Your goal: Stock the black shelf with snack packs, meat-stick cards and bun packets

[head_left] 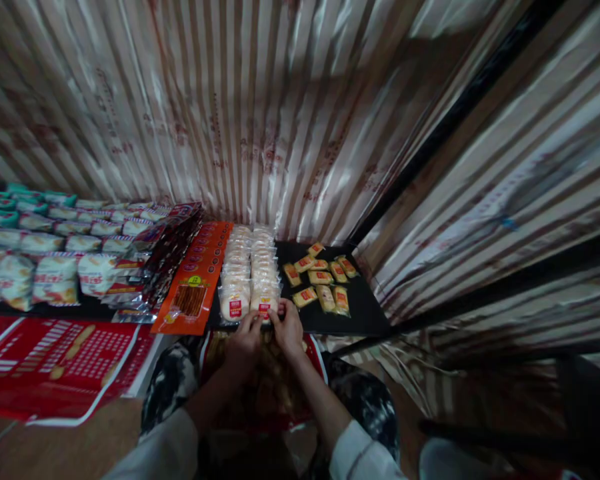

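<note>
Two rows of clear packets with round white cakes point(235, 273) overlap one another on the black shelf. At the front of the right row lies a cake packet point(265, 305) with a red label. My left hand point(246, 341) pinches its near left edge with the fingertips. On the near right edge, the thumb and fingers of my right hand point(287, 327) close around the same packet. The fingers partly cover its front edge. Below my hands, between the knees, a red bag with a white rim point(323, 363) holds many small yellowish packets, dim and hard to make out.
Loose yellow packets point(321, 277) lie on the right of the black shelf point(365, 313). Left of the rows are an orange snack pouch point(195, 280), dark pouches point(173, 253) and rows of white pouches point(55, 277). A red printed sheet point(65, 367) hangs in front; a striped sheet point(260, 113) stands behind.
</note>
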Demonstrator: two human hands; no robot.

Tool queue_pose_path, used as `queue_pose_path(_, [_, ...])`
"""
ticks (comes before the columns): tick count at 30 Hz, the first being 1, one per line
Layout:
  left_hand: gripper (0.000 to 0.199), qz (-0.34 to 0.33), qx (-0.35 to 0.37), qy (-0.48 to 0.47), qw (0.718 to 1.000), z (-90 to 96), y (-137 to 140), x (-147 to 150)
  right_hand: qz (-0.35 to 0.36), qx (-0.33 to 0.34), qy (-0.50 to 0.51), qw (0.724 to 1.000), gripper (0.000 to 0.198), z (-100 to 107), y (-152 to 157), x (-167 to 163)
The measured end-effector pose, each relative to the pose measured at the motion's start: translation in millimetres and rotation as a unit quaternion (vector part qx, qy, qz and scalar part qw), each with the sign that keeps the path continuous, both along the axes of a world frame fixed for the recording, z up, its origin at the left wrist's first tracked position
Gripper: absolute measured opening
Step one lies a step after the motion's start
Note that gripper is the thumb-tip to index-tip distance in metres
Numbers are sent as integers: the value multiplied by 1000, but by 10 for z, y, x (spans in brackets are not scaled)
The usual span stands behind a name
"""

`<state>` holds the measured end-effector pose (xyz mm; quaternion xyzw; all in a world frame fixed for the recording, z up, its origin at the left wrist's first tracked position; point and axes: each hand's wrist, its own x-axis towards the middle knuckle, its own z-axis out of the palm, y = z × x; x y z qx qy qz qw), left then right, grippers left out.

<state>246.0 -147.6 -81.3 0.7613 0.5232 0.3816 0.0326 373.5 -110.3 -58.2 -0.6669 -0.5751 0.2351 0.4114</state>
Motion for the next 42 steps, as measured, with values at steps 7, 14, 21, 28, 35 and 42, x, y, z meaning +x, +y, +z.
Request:
queue_pose_path(7, [27, 151, 30, 17, 988, 144, -72, -179, 18, 0, 62, 998, 38, -81, -25, 97])
queue_pose_path(14, [25, 165, 45, 18, 985, 57, -19, -285, 22, -10, 48, 999, 33, -81, -6, 145])
queue_pose_path(21, [29, 144, 28, -12, 989, 38, 58, -299, 14, -15, 64, 998, 37, -25, -31, 120])
queue_pose_path(28, [30, 127, -9, -88, 988, 280, 97, -410, -10, 18, 111, 994, 46, -20, -29, 245])
queue_pose_path(35, [27, 119, -57, -90, 987, 1073, 1122, -807, 92, 162, -63, 980, 30, 724, 749, 495])
queue_pose_path(42, [24, 150, -262, -80, 950, 1240, 2452, -928, 264, 182, -256, 912, 28, 1104, 2121, 252])
